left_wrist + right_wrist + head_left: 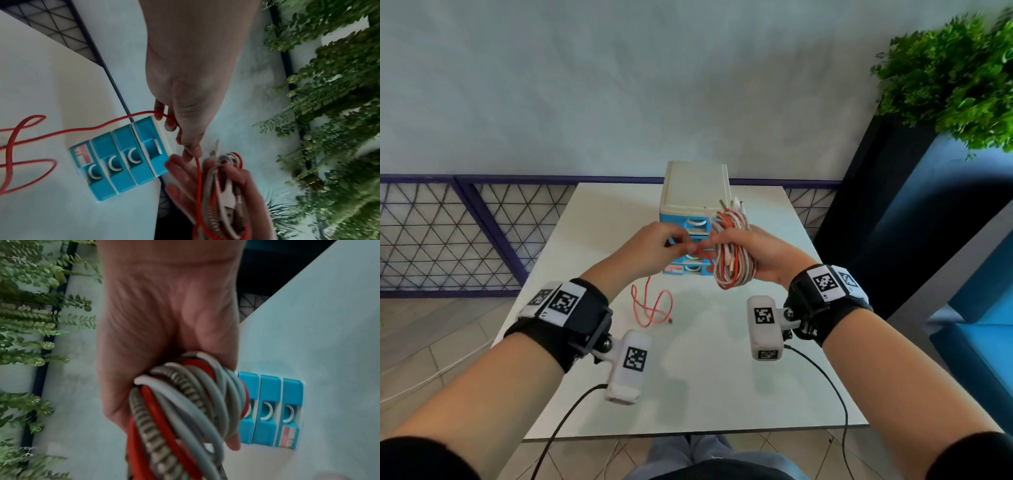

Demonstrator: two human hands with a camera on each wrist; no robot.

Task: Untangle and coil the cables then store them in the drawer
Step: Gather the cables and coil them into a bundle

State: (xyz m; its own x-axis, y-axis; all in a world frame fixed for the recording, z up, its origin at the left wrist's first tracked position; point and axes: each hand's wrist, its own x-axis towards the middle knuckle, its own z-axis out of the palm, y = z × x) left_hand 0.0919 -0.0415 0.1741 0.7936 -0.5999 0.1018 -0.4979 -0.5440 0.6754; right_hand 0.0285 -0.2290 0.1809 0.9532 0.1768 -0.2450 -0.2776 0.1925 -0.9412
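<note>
The right hand [753, 255] grips the coiled bundle [732, 253]; the left hand [654, 245] pinches the red cable [115, 122] just beside it; its loose tail [650, 305] trails down onto the tabletop [709, 377], nearer the left hand.

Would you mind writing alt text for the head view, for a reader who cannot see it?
Above a white table, the right hand grips a bundle of coiled cables while the left hand pinches a red cable whose loose end lies looped on the table. A small blue drawer unit stands behind the hands.
</note>
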